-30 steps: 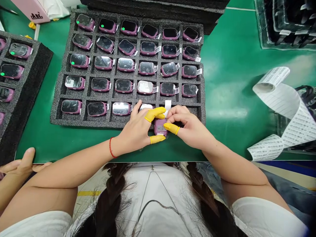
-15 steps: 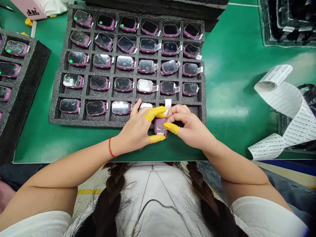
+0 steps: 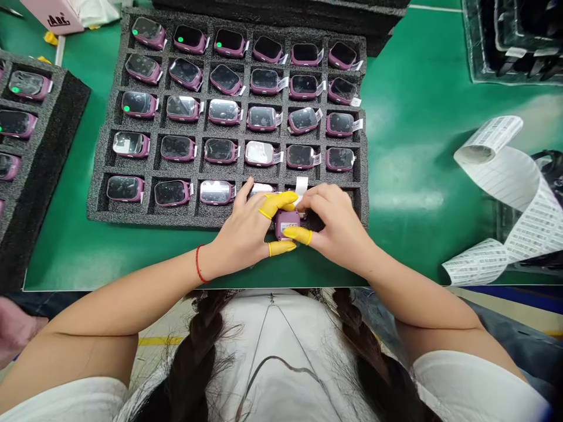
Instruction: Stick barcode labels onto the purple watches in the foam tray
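Purple watch (image 3: pixel 287 217) gripped between two hands at the near edge of a foam tray (image 3: pixel 132 215)

The left hand (image 3: pixel 248 231) has its fingers clamped on the watch: thumb along the near side, index finger at the far side, both in yellow finger covers (image 3: pixel 281 249). The watch is back side up, its printed label (image 3: pixel 290 224) partly showing. From the right, the right hand (image 3: pixel 343 234) lays its thumb, also covered in yellow, across the watch's back and over part of that label. Its index finger bends toward a white tag (image 3: pixel 301 184) just beyond the watch; whether these fingers pinch the tag or only lie beside it, I cannot tell. A red cord (image 3: pixel 199 264) circles the left wrist.

The dark grey tray lies on a green tabletop (image 3: pixel 404 199). Rows of face-up watches (image 3: pixel 220 150) fill its pockets, many with a small tag poking out to the right. Four carry green dots: three at the left of the farthest row, one at the left of the middle row. The left hand partly hides one watch in the nearest row.

Black foam (image 3: pixel 281 20) sits on the far side. At left is a second tray (image 3: pixel 57 117) with similar watches, and beyond it a pink box (image 3: pixel 53 17). At right, a strip of printed labels (image 3: pixel 523 225) curls on the tabletop, with clear plastic trays (image 3: pixel 479 58) farther off.
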`<state>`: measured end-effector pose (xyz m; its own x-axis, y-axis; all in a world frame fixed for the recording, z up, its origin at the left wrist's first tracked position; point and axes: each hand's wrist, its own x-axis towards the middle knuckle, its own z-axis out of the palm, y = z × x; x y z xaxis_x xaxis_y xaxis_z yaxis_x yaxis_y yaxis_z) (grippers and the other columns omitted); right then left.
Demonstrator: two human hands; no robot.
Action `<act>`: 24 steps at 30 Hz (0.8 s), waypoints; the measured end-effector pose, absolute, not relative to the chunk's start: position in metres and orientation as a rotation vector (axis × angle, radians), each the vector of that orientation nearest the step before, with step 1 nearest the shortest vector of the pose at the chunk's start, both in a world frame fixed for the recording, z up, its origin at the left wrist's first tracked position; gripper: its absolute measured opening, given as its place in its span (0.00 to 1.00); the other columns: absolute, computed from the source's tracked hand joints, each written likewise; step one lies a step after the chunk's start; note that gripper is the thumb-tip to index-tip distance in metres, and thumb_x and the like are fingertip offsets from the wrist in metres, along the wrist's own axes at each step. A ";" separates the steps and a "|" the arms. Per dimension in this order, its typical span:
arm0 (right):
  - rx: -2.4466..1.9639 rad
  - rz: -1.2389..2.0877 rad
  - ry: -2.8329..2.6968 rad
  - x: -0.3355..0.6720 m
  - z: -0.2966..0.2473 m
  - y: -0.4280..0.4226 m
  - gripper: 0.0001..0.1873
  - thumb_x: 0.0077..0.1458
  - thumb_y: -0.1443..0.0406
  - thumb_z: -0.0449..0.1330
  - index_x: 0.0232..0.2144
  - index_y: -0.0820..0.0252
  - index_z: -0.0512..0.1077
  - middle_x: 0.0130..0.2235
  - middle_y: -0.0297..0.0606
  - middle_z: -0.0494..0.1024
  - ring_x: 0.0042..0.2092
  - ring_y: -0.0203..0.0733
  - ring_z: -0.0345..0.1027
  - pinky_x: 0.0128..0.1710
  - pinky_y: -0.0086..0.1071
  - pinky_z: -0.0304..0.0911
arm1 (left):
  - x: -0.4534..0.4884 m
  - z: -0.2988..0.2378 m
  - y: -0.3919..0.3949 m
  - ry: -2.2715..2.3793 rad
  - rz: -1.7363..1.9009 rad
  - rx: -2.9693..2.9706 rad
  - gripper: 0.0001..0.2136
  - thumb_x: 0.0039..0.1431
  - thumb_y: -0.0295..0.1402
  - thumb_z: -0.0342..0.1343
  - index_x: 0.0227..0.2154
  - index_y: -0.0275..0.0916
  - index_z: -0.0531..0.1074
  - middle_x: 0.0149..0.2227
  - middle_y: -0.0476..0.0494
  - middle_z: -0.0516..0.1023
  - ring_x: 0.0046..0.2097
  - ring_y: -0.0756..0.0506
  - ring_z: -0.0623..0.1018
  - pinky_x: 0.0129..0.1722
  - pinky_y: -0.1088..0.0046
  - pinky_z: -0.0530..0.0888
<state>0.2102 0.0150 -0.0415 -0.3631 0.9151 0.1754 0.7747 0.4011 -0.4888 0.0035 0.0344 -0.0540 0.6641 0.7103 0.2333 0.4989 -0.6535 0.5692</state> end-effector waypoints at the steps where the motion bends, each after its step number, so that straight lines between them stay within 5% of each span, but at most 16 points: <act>1: -1.468 0.499 -2.250 0.209 -0.043 0.016 0.21 0.57 0.47 0.58 0.37 0.58 0.70 0.40 0.41 0.74 0.41 0.46 0.63 0.40 0.40 0.54 | 0.001 -0.052 0.036 0.926 0.571 2.434 0.34 0.56 0.43 0.63 0.59 0.38 0.55 0.51 0.40 0.73 0.54 0.40 0.71 0.68 0.41 0.46; 4: -1.508 0.580 -2.225 0.205 -0.046 0.017 0.25 0.55 0.42 0.56 0.36 0.57 0.69 0.39 0.40 0.73 0.42 0.46 0.61 0.41 0.40 0.51 | -0.008 -0.043 0.043 0.800 0.362 2.484 0.37 0.54 0.42 0.65 0.62 0.39 0.53 0.55 0.37 0.68 0.61 0.37 0.64 0.68 0.40 0.45; 8: -1.503 0.673 -2.116 0.203 -0.048 0.019 0.26 0.54 0.41 0.54 0.32 0.57 0.69 0.36 0.37 0.73 0.41 0.45 0.61 0.41 0.39 0.50 | -0.013 -0.038 0.047 0.749 0.223 2.545 0.30 0.59 0.34 0.59 0.62 0.39 0.54 0.58 0.36 0.64 0.64 0.37 0.60 0.68 0.41 0.44; 13: -1.478 0.670 -2.053 0.202 -0.050 0.020 0.21 0.57 0.46 0.57 0.29 0.58 0.70 0.34 0.37 0.73 0.41 0.45 0.61 0.40 0.40 0.52 | 0.000 -0.051 0.036 1.002 0.422 2.576 0.27 0.57 0.44 0.62 0.56 0.38 0.64 0.52 0.38 0.70 0.60 0.36 0.65 0.67 0.40 0.42; 18: -1.306 0.761 -1.817 0.222 -0.036 0.034 0.16 0.62 0.57 0.56 0.25 0.57 0.72 0.32 0.36 0.74 0.38 0.40 0.66 0.42 0.39 0.59 | 0.006 -0.052 0.031 1.055 0.542 2.392 0.14 0.57 0.40 0.63 0.44 0.42 0.72 0.39 0.48 0.76 0.50 0.43 0.73 0.67 0.46 0.49; 24: -1.358 0.593 -1.213 0.260 -0.031 0.068 0.18 0.60 0.54 0.58 0.22 0.57 0.73 0.29 0.32 0.72 0.35 0.35 0.66 0.39 0.35 0.62 | 0.035 -0.025 0.051 1.127 0.675 2.041 0.10 0.54 0.40 0.65 0.35 0.40 0.77 0.35 0.47 0.80 0.38 0.45 0.76 0.43 0.65 0.71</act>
